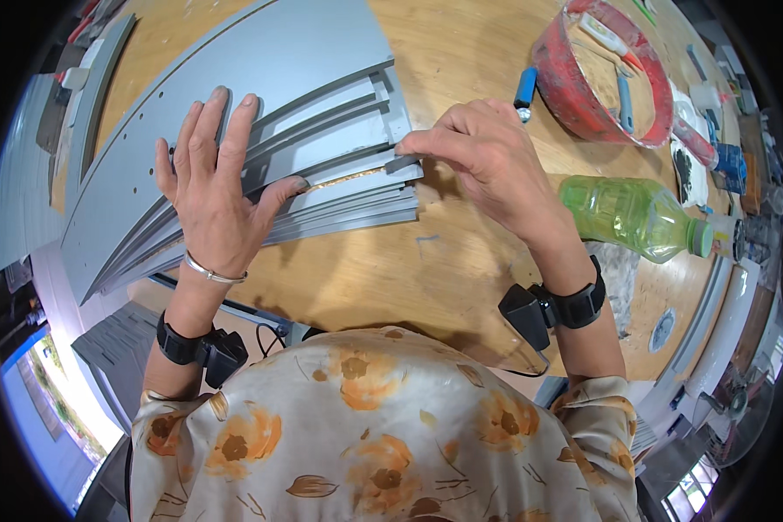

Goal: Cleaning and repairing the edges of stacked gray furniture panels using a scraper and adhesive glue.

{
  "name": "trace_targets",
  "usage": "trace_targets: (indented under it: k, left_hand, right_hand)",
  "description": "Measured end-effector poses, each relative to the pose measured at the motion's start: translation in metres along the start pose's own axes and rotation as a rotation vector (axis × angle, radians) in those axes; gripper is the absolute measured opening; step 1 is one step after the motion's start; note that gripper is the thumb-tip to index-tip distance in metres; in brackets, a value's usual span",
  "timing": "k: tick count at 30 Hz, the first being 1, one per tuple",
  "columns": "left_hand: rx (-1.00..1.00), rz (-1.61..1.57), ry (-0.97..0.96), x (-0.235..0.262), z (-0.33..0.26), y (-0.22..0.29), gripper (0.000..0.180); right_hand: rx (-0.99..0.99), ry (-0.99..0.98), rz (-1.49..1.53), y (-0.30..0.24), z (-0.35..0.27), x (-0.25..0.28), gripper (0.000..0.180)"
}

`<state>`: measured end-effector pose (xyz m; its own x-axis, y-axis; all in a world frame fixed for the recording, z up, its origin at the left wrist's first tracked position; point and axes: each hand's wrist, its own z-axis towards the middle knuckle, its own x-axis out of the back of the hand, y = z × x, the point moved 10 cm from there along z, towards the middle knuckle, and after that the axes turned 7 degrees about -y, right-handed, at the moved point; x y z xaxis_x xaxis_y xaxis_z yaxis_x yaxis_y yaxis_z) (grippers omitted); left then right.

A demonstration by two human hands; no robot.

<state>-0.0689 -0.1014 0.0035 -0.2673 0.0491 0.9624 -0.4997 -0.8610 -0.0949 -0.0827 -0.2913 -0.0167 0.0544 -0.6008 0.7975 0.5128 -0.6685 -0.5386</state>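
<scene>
Right hand (500, 165), centre of the frame: thumb and forefinger pinched narrow on a small dark grey, flat rectangular piece (403, 163). The piece lies directly under these fingertips, at the right-hand end of a stack of grey flat panels (317, 52) with staggered edges; its tip sits against a panel edge. Whether it is fixed to that edge cannot be told.

Left hand (217, 196), left of centre: fingers spread wide, laid over the panels, gripping nothing visible; thumb tip rests beside a thin tan, rough-textured strip (348, 179) exposed along one panel edge. The strip runs rightward toward the dark piece.

Edges: panel ends stop just left of the right hand. Below and right of them, light wooden counter (461, 261) surface extends to a translucent green plastic bottle (622, 216) lying on its side, near the right wrist. Upper right: a red round tub (574, 109), a short blue cylinder (525, 88) beside it, both apart from the fingers.
</scene>
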Motion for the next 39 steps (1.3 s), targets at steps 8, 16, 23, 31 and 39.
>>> trace_targets:
  k: [8,16,23,31,39]
  left_hand:
    - [0.018,0.011,0.223,-0.004,-0.014,-0.001,0.074]
    - [0.014,0.008,0.216,-0.004,-0.014,0.000,0.073]
    - [0.000,0.011,0.230,-0.003,-0.014,0.000,0.073]
    - [-0.002,0.015,0.228,-0.004,-0.014,0.001,0.074]
    - [-0.002,0.009,0.217,-0.006,-0.015,0.002,0.074]
  right_hand:
    - [0.009,-0.024,0.001,0.000,0.005,-0.008,0.027]
    - [-0.009,-0.023,0.051,0.004,0.002,-0.013,0.025]
    - [0.007,-0.008,0.015,-0.001,0.000,-0.011,0.026]
    - [0.009,0.044,0.010,0.000,0.000,-0.011,0.025]
    - [0.001,0.094,-0.026,-0.002,-0.002,-0.007,0.022]
